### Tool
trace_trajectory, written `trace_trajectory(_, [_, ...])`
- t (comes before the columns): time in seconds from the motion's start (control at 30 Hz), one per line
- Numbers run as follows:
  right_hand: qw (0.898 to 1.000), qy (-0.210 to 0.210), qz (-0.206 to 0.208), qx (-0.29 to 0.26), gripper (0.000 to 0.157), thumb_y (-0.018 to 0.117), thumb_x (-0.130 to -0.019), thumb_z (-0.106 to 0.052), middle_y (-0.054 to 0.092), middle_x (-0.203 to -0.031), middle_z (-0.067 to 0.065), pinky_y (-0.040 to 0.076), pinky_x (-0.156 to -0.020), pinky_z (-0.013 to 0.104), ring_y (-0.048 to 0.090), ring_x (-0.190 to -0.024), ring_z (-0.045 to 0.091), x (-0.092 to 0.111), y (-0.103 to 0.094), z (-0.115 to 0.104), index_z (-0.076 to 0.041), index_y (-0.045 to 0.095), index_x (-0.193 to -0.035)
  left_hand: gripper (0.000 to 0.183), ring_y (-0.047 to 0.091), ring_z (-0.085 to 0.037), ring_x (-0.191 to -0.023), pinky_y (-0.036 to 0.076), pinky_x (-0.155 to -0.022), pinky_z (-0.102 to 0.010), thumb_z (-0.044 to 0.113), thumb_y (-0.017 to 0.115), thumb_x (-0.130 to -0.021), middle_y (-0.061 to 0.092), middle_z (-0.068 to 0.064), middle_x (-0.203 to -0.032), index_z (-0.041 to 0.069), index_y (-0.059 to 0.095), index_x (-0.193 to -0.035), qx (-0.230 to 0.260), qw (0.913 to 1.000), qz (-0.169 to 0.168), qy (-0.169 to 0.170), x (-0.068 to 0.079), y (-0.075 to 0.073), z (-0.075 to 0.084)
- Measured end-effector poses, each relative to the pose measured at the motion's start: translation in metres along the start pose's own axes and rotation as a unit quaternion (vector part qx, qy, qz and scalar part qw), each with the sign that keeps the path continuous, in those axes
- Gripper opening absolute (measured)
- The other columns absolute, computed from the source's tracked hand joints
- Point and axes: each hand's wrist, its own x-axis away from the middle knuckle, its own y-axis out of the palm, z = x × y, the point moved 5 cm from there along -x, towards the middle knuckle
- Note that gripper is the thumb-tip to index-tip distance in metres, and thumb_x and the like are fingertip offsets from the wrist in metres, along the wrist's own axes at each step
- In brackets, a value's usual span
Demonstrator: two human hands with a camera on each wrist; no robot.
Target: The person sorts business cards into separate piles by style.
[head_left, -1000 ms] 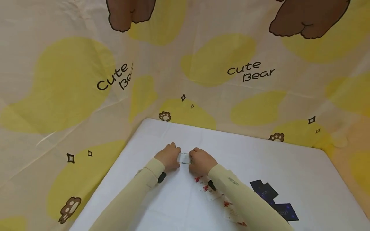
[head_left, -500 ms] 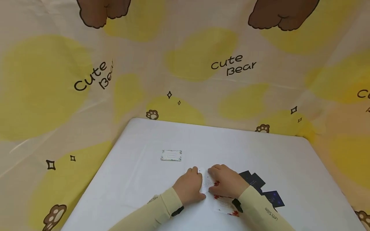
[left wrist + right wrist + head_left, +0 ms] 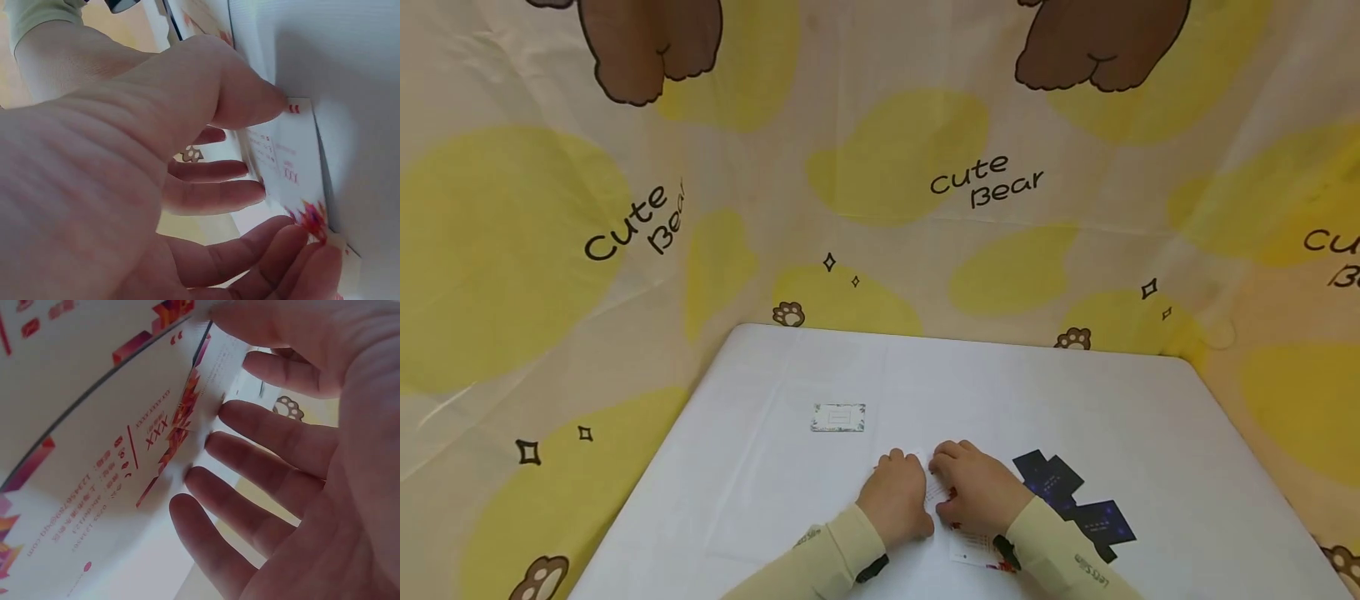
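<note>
My left hand and right hand meet over white business cards with red print, one business card showing between them. In the left wrist view, the left thumb and fingertips hold opposite edges of a business card. In the right wrist view, the right thumb lies at one edge and the fingers line the other edge of a business card. Another red-printed card lies on the table below the right hand. The hands partly cover the cards, so their overlap is unclear.
A white card with a leafy border lies flat on the white table, beyond the hands to the left. Several dark blue cards overlap to the right. A printed curtain hangs close behind the table.
Both hands have left the leafy-bordered card lying on the table and come nearer and to the right, onto the red-printed cards. The head view has shifted too.
</note>
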Motion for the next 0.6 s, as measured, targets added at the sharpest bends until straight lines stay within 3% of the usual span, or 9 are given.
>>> trace_trajectory(0.17, [1.000, -0.020, 0.008, 0.016, 0.051, 0.085, -0.082, -0.023, 0.070, -0.132, 0.000, 0.058, -0.102, 0.044, 0.064, -0.119, 0.023, 0.002, -0.002, -0.004, -0.011, 0.072, -0.129, 0.057, 0.049, -0.020, -0.081, 0.052, -0.065, -0.032, 0.035, 0.097, -0.068, 0.055, -0.009, -0.098, 0.001, 0.070, -0.104, -0.037, 0.9988, 0.027, 0.015, 0.004, 0.002, -0.001])
trace_trajectory(0.33, [0.999, -0.028, 0.007, 0.030, 0.049, 0.085, -0.083, -0.027, 0.071, -0.130, 0.001, 0.059, -0.101, 0.043, 0.065, -0.118, 0.022, 0.001, -0.002, -0.007, -0.010, 0.076, -0.127, 0.048, 0.052, -0.018, -0.079, 0.052, -0.064, -0.031, 0.031, 0.094, -0.073, 0.059, -0.007, -0.099, 0.004, 0.073, -0.106, -0.075, 0.9940, 0.034, 0.072, 0.007, 0.002, -0.002])
trace_trajectory(0.47, [0.999, -0.030, 0.006, 0.044, 0.050, 0.085, -0.083, -0.031, 0.071, -0.131, 0.003, 0.059, -0.102, 0.043, 0.066, -0.119, 0.022, 0.001, 0.000, -0.009, -0.008, 0.077, -0.127, 0.033, 0.056, -0.015, -0.074, 0.053, -0.061, -0.030, 0.026, 0.088, -0.079, 0.065, -0.004, -0.092, 0.007, 0.075, -0.103, -0.128, 0.9809, 0.062, 0.133, 0.009, -0.002, -0.001])
trace_trajectory(0.6, [0.999, -0.034, 0.010, 0.041, 0.052, 0.084, -0.084, -0.031, 0.071, -0.130, 0.001, 0.059, -0.101, 0.041, 0.066, -0.116, 0.020, 0.002, 0.000, -0.011, -0.009, 0.075, -0.131, 0.027, 0.058, -0.014, -0.070, 0.052, -0.058, -0.030, 0.023, 0.084, -0.081, 0.067, -0.002, -0.087, 0.008, 0.075, -0.102, -0.146, 0.9714, 0.085, 0.167, 0.013, -0.007, -0.003])
